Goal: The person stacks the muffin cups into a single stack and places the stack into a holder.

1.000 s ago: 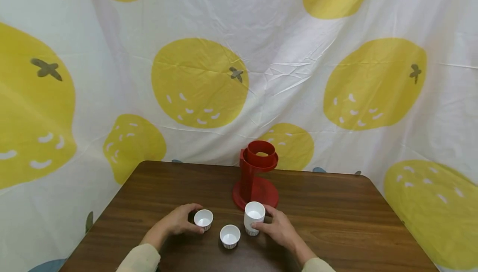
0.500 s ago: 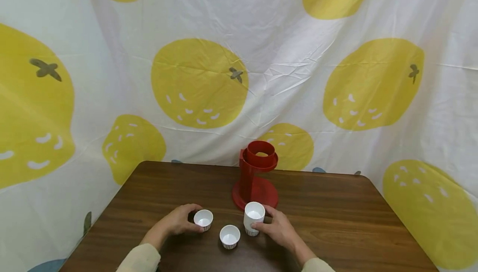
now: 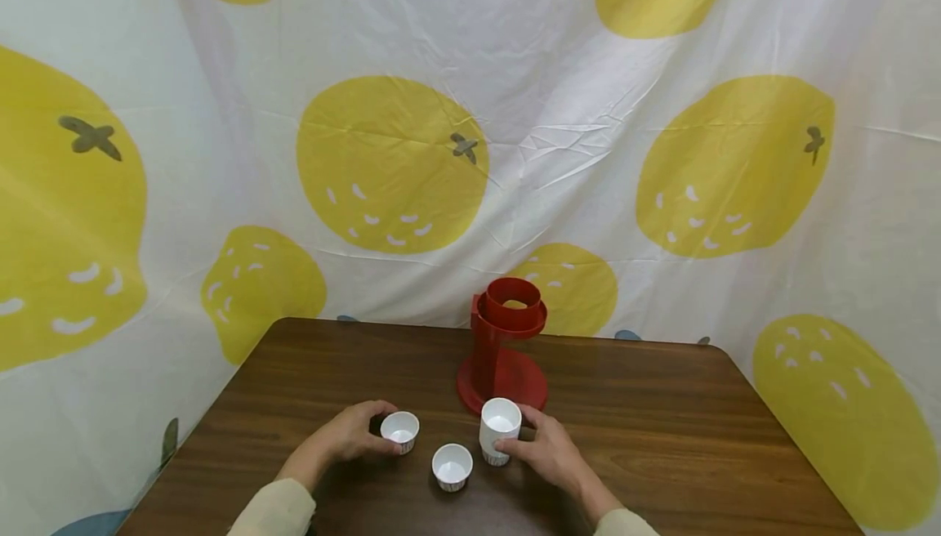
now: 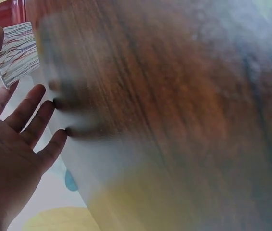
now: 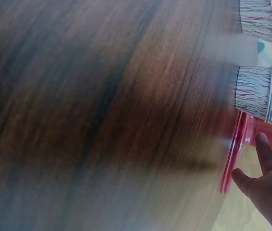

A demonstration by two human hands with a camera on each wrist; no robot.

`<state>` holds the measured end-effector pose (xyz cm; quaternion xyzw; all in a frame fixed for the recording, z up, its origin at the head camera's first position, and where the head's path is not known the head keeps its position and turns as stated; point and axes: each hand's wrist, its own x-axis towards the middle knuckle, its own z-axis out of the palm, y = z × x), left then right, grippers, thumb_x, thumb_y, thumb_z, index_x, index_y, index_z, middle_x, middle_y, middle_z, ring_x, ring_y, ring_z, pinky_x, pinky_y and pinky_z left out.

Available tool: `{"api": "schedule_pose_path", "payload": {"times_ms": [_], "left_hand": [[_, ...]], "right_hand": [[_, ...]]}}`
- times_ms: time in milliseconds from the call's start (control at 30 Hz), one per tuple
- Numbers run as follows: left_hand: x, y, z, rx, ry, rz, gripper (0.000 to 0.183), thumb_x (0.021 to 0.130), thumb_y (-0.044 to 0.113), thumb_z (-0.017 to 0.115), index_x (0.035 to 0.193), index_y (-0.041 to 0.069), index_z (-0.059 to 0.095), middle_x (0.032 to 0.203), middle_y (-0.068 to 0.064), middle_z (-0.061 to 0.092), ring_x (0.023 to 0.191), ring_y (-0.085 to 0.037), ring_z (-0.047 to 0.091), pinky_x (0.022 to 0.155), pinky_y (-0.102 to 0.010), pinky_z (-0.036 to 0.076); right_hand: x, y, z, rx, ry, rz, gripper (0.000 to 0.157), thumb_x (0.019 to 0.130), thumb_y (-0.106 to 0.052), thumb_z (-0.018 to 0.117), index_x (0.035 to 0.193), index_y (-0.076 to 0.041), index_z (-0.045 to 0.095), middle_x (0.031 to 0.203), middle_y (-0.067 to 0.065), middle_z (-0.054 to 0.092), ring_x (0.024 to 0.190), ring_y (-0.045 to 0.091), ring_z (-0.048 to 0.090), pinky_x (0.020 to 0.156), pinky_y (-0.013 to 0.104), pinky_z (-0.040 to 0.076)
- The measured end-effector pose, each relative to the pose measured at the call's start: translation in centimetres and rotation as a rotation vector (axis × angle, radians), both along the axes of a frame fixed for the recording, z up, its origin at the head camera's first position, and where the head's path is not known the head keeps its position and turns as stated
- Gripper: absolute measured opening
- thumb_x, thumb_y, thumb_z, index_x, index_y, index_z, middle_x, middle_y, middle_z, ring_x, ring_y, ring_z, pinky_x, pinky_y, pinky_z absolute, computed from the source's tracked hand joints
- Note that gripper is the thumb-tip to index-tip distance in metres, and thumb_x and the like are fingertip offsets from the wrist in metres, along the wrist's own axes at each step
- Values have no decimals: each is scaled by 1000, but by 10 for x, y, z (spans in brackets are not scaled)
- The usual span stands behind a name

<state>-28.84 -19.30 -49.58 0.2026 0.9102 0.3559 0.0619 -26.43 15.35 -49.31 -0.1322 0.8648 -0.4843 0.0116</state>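
Observation:
Between thumb and fingers, my left hand point(image 3: 353, 434) holds a small white paper cup point(image 3: 400, 431) with its mouth upward. The left wrist view shows the thumb at that cup's point(image 4: 19, 55) side, which is printed with thin wavy lines; the other fingers are spread. My right hand point(image 3: 546, 448) grips a stack of nested white paper cups point(image 3: 500, 430) from the right side. Several rims of the stack point(image 5: 253, 92) show in the right wrist view. Between the two hands, a single white paper cup point(image 3: 452, 466) stands upright on the table.
Behind the stack stands a red holder point(image 3: 485, 364) with a round base and a ring-shaped top, a small yellow thing inside it. The brown wooden table point(image 3: 662, 422) ends at a white curtain point(image 3: 559, 54) printed with lemons.

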Motion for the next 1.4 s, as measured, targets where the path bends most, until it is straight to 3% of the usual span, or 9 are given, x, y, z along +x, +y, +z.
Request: {"api": "schedule_pose_path", "payload": {"times_ms": [333,600,833,1100,1400], "left_hand": [[-3,0,10,15,37,3,56,74,27,87,117,2,63,105,-4,64,97,-23,58,88,-46,46],[-9,4,20,21,16,28,54,75,29,87,116,3,63,104,-3,65,95,-20,58,87,-44,46],[-14,9,31,11,90,8,55,73,29,88,114,2,63,102,-3,65,95,-21,58,87,-43,46],[-17,16,47,-10,105,8,53,73,30,88,113,4,63,103,-2,64,97,-21,58,89,-44,46],[-23,24,55,-14,142,-14,52,73,31,88,110,5,63,102,-2,65,96,-21,58,88,-42,46]], "right_hand": [[3,-2,2,-4,1,-1,66,79,-29,85,133,-2,59,121,9,66,122,36,54,101,60,39],[0,0,-1,-10,4,8,67,79,-33,84,133,-2,58,121,9,65,122,35,54,101,59,38],[-1,0,-2,0,11,12,67,80,-34,83,133,-2,58,121,10,65,122,36,54,101,60,39],[2,-1,-1,-9,5,1,65,79,-30,84,132,-3,59,120,8,66,121,35,54,101,60,39],[3,-1,0,-14,7,-4,64,79,-29,84,132,-2,60,120,9,66,121,35,54,101,60,38]]}}
